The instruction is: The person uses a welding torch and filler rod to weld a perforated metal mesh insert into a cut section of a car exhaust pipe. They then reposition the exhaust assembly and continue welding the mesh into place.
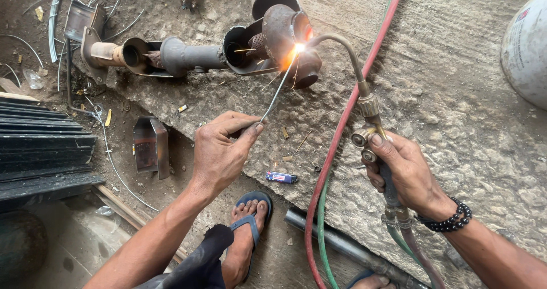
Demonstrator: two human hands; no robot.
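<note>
Rusty metal pipe [188,55], rough concrete [456,95]

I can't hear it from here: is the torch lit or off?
Lit. A bright orange-white glow sits at the torch tip against the rusty pipe, where the left hand feeds the filler rod.

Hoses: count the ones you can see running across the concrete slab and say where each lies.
2. The red hose runs from the top edge down past the torch. The green hose lies beside it lower down. Parts may be hidden under the right hand.
</note>
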